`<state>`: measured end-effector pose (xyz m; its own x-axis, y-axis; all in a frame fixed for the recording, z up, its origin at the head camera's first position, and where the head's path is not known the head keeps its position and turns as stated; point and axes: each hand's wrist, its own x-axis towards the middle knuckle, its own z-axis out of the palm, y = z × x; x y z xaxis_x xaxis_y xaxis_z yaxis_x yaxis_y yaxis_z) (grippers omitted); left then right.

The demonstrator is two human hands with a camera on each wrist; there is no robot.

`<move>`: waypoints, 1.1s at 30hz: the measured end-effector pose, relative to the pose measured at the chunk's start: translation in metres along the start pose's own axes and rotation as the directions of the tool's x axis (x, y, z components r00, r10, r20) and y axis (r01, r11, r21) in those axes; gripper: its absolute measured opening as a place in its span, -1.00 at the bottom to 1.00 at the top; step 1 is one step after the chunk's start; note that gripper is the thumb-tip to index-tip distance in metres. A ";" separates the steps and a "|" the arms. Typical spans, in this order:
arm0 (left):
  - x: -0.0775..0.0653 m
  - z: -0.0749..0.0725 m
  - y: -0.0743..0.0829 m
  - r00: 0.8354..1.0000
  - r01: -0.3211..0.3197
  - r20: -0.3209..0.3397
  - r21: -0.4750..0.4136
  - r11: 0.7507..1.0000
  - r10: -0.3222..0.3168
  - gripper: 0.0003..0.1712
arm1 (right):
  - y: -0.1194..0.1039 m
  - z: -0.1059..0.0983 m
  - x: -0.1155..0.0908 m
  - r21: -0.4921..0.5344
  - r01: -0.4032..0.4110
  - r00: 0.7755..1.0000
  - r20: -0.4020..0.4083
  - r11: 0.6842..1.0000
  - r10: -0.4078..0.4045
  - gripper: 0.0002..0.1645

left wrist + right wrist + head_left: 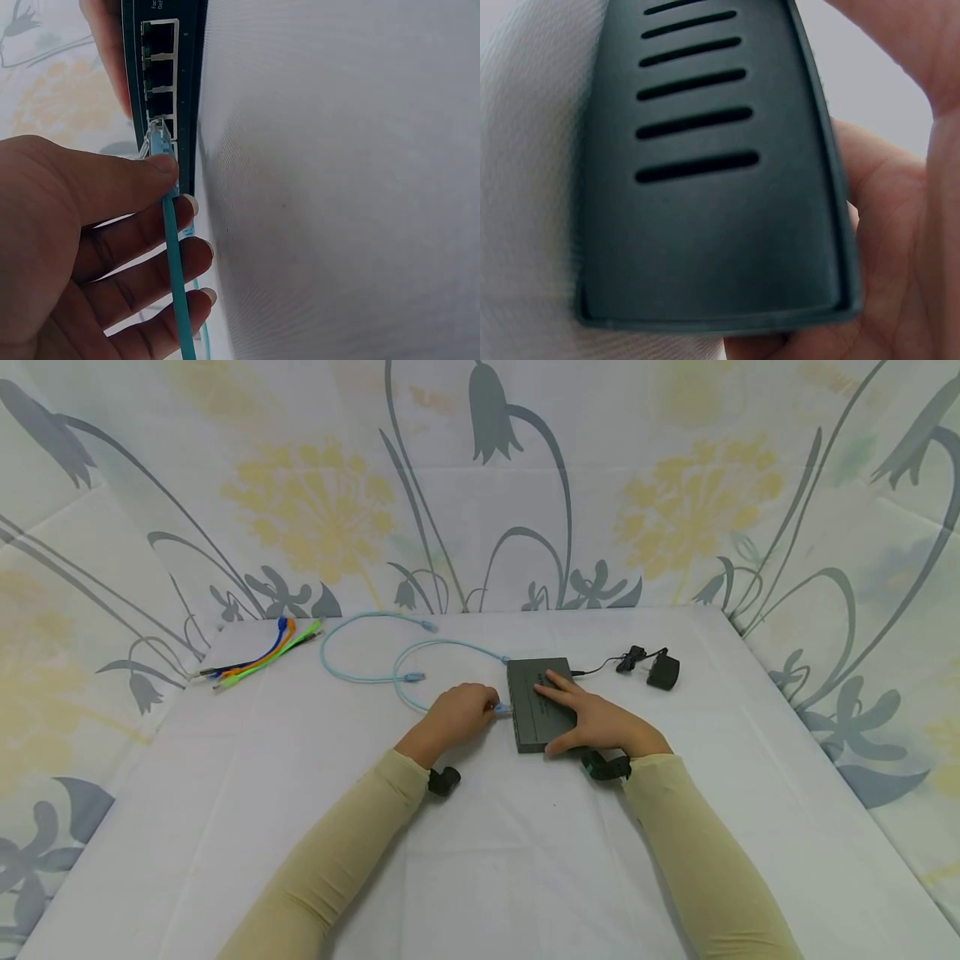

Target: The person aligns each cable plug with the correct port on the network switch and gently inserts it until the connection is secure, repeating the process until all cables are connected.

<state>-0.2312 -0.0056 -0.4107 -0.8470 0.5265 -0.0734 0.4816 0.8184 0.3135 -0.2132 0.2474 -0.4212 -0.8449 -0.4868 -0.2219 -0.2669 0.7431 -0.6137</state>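
Observation:
A dark grey network switch (534, 727) lies flat on the table, its row of ports (160, 71) facing left. My left hand (461, 710) pinches the clear plug (160, 139) of a light blue network cable (175, 277) between thumb and fingers, its tip right at one of the ports. From there the cable curves back to the switch's far left corner, where its other end meets the port side. My right hand (600, 718) rests on the switch with spread fingers on its top and the thumb at the near right corner. Slots (697, 124) show in the casing.
Another light blue cable (324, 652) lies looped to the left with loose plugs. Blue, orange, green and black cables (262, 660) are bunched at the far left. A black power adapter (663, 670) sits right of the switch, its cord (600, 668) running to it.

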 end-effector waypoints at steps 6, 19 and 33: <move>-0.004 -0.001 0.003 1.000 -0.002 0.011 -0.009 1.000 0.002 -0.73 | 0.001 -0.001 0.001 -0.002 0.002 1.000 -0.001 1.000 -0.002 0.29; -0.011 0.003 0.006 1.000 -0.003 0.024 -0.016 1.000 0.003 -0.74 | 0.001 -0.001 0.001 0.000 0.000 1.000 -0.003 1.000 0.000 0.30; -0.021 0.002 0.013 0.999 -0.013 0.044 -0.001 1.000 0.013 -0.77 | 0.001 0.000 0.000 -0.007 0.001 1.000 -0.012 1.000 -0.001 0.30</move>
<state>-0.2064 -0.0058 -0.4067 -0.8298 0.5470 -0.1109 0.4925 0.8112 0.3154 -0.2135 0.2478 -0.4215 -0.8498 -0.4825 -0.2123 -0.2714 0.7458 -0.6084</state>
